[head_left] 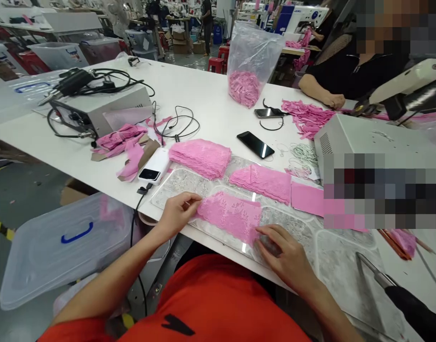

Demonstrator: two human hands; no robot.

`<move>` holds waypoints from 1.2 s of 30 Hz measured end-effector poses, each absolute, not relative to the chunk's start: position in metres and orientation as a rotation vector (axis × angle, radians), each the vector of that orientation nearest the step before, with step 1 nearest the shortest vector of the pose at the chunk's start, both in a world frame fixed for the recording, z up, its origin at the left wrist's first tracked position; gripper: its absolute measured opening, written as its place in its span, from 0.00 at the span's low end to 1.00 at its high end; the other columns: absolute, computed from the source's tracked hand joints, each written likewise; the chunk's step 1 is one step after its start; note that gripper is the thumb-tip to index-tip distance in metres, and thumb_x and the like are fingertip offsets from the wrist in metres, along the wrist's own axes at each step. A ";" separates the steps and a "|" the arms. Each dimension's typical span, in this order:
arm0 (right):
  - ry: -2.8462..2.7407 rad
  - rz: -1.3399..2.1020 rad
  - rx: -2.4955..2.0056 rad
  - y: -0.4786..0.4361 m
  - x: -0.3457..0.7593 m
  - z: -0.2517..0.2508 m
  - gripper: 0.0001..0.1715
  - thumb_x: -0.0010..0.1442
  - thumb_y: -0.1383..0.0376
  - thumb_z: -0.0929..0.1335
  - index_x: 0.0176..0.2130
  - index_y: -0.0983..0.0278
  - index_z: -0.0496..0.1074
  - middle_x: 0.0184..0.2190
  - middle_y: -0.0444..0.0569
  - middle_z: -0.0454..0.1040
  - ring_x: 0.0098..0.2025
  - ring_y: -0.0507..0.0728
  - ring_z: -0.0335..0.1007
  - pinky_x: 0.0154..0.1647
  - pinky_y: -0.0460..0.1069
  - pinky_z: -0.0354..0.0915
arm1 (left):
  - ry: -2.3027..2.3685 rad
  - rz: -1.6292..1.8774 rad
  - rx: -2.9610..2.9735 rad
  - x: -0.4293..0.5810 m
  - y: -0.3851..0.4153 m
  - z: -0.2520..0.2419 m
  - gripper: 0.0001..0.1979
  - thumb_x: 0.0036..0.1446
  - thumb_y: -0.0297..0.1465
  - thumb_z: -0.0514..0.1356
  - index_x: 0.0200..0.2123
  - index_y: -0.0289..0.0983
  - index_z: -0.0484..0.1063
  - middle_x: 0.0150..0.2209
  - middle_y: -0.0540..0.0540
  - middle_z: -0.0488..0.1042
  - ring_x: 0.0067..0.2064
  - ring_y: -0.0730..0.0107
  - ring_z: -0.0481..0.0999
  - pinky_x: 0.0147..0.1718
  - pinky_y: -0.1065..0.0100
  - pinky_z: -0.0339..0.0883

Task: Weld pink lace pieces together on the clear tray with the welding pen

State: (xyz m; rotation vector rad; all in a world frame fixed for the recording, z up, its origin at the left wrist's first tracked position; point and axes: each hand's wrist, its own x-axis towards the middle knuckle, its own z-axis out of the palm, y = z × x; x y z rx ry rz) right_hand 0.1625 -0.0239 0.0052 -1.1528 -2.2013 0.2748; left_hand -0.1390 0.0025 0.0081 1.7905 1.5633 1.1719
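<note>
A single pink lace fabric piece [230, 216] lies flat on a clear, marble-patterned mat [291, 223] at the table's front edge. My left hand [180, 211] pinches its left end between thumb and fingertips. At the opposite end, my right hand [284, 254] has thumb and forefinger closed on the lower right corner. Just behind are a thick stack of pink lace pieces [201, 156], a fanned pile of pink lace [262, 183] and a plain pink fabric piece [306, 197].
A white power bank [155, 166] and pink scraps [121, 142] lie left, by a grey box [114, 107] with a corded tool. Behind are a black phone [255, 144] and a bag of pink strips [244, 88]. A black-handled tool [399, 289] juts in at right. A person sits opposite.
</note>
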 end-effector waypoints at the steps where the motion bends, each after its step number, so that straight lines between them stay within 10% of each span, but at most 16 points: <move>1: -2.213 0.257 -1.122 -0.024 0.159 0.005 0.12 0.61 0.67 0.67 0.46 0.61 0.72 0.38 0.50 0.75 0.39 0.55 0.75 0.39 0.48 0.74 | 1.570 1.167 1.878 -0.139 0.002 0.006 0.08 0.58 0.31 0.58 0.34 0.36 0.77 0.29 0.49 0.78 0.28 0.74 0.75 0.27 0.74 0.68; 30: -2.297 0.222 -0.978 -0.010 0.161 0.001 0.11 0.63 0.73 0.63 0.40 0.61 0.71 0.35 0.49 0.76 0.36 0.54 0.73 0.36 0.49 0.72 | 1.229 0.828 2.597 -0.164 -0.005 0.007 0.11 0.67 0.31 0.53 0.42 0.41 0.75 0.41 0.44 0.74 0.38 0.69 0.76 0.38 0.69 0.72; 36: -2.246 0.720 -1.177 0.011 0.160 0.034 0.11 0.64 0.67 0.63 0.30 0.61 0.69 0.27 0.45 0.72 0.28 0.51 0.68 0.27 0.46 0.66 | 1.092 0.631 2.434 -0.167 0.022 0.040 0.12 0.67 0.29 0.50 0.35 0.38 0.72 0.40 0.45 0.73 0.40 0.72 0.76 0.40 0.73 0.70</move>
